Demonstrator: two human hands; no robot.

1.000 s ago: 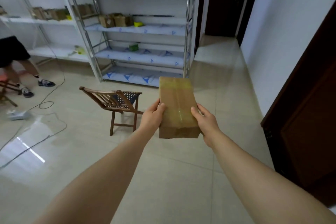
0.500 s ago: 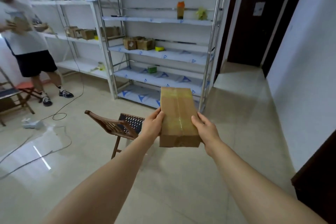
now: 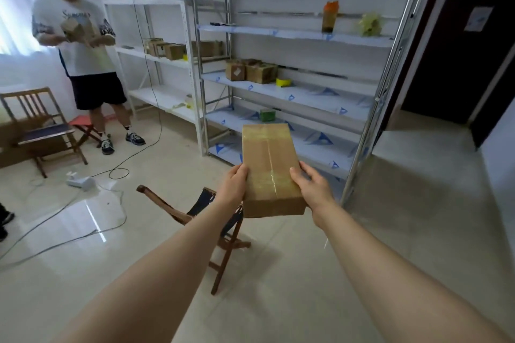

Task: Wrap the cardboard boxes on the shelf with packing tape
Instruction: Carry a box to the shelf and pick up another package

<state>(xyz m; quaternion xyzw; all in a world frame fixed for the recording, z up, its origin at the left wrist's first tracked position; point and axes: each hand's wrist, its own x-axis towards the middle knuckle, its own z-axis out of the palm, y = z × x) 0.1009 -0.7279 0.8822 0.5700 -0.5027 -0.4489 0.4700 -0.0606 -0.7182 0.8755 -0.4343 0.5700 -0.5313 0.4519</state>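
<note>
Shelving rack [image 3: 320,97], steel, fills the far wall straight ahead. Second person [image 3: 83,44] stands at left by the white shelves, holding a small carton at chest height; blurred. Wooden folding chair [image 3: 178,209] is on the floor under the left forearm. Cardboard box [image 3: 267,164] is held out in mid-air in front of the rack's lower levels, long axis pointing away, with a glossy tape strip along the top seam. Left hand [image 3: 232,186] grips its left edge, thumb on top; right hand [image 3: 312,186] grips the right edge the same way. Fingers underneath aren't visible. Small cartons [image 3: 250,71] sit on the rack's middle level, left end. Yellow tape roll [image 3: 283,82] is just beside them, on their right.
</note>
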